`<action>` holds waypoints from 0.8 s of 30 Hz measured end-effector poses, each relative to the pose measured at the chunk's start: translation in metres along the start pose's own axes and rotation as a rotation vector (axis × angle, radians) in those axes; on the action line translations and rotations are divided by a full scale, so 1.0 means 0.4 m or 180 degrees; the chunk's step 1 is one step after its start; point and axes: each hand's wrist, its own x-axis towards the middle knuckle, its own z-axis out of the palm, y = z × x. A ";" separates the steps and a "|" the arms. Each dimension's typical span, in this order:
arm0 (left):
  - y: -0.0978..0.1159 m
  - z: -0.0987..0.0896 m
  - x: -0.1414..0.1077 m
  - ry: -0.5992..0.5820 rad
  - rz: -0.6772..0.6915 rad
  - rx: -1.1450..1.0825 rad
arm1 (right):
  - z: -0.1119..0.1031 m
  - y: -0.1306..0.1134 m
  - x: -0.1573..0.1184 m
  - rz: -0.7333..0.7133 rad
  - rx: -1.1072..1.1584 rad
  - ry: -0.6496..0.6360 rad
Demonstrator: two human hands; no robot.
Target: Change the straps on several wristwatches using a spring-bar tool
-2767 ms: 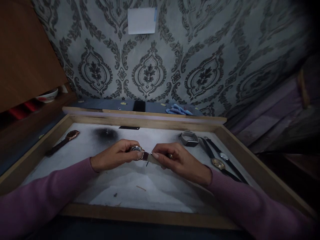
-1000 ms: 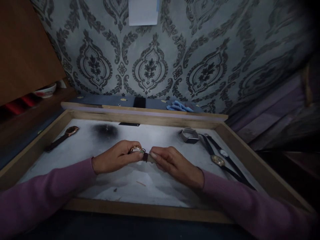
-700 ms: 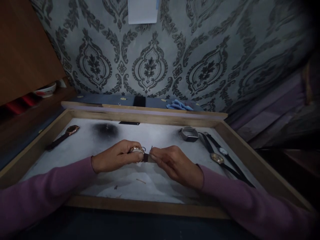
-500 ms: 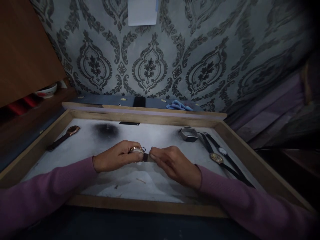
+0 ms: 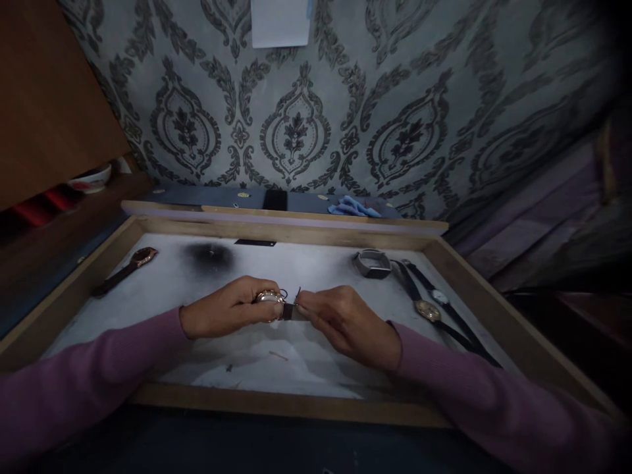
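Observation:
My left hand (image 5: pixel 230 308) is closed around a round watch (image 5: pixel 269 297) with a gold-coloured rim, thumb across its face. A short dark strap (image 5: pixel 289 311) runs from the watch toward the right. My right hand (image 5: pixel 348 322) pinches the strap's far end between thumb and fingers, and a thin dark piece (image 5: pixel 298 293) sticks up at its fingertips. Both hands are over the white floor of a shallow wooden-framed tray (image 5: pixel 276 407).
A brown-strapped watch (image 5: pixel 143 256) lies at the tray's left. At the right are a silver-grey watch (image 5: pixel 372 263), a gold-faced watch (image 5: pixel 427 311) and a white-faced one (image 5: pixel 439 296). A blue cloth (image 5: pixel 353 207) and a dark phone-like object (image 5: pixel 275 200) sit behind the tray.
Almost nothing differs. My right hand and wrist have shifted very slightly to the right, while the watch and strap are held as before.

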 end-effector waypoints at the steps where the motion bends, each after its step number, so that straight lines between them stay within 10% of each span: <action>1: 0.001 0.001 0.000 -0.0025 -0.0053 -0.0093 | 0.002 0.000 -0.001 -0.0002 -0.0085 0.0008; 24: -0.008 0.003 -0.001 0.0259 0.0395 0.1062 | 0.009 0.004 0.010 0.0432 0.1152 -0.0093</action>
